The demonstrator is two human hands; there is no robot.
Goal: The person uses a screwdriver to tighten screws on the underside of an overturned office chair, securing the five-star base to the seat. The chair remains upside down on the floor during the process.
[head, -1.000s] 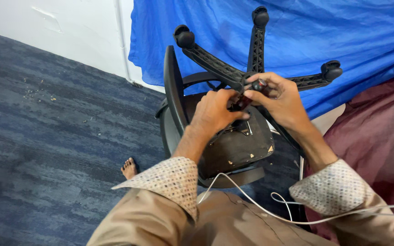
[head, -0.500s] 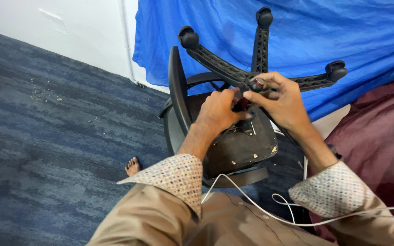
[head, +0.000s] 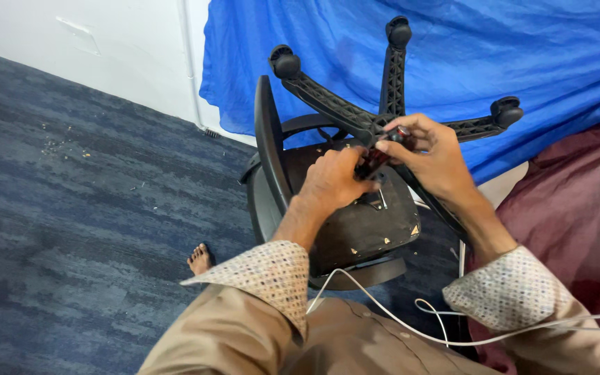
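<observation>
A black office chair (head: 355, 229) lies upturned before me, its star base (head: 328, 97) with castor wheels pointing up. My right hand (head: 432, 156) is closed round a dark red-handled tool (head: 376, 160) at the hub of the base. My left hand (head: 335, 180) rests on the seat's underside, its fingers at the lower end of the same tool. The tool's tip is hidden by my fingers.
A blue cloth (head: 522, 55) hangs behind the chair, a maroon cloth (head: 578, 222) lies at the right. Dark blue carpet (head: 71, 229) covers the floor at the left, a white wall (head: 105, 42) beyond. My bare foot (head: 200, 258) shows beside the chair. A white cable (head: 411, 326) crosses my lap.
The view has shifted slightly; both hands stay at the hub with the tool, their grip much the same.
</observation>
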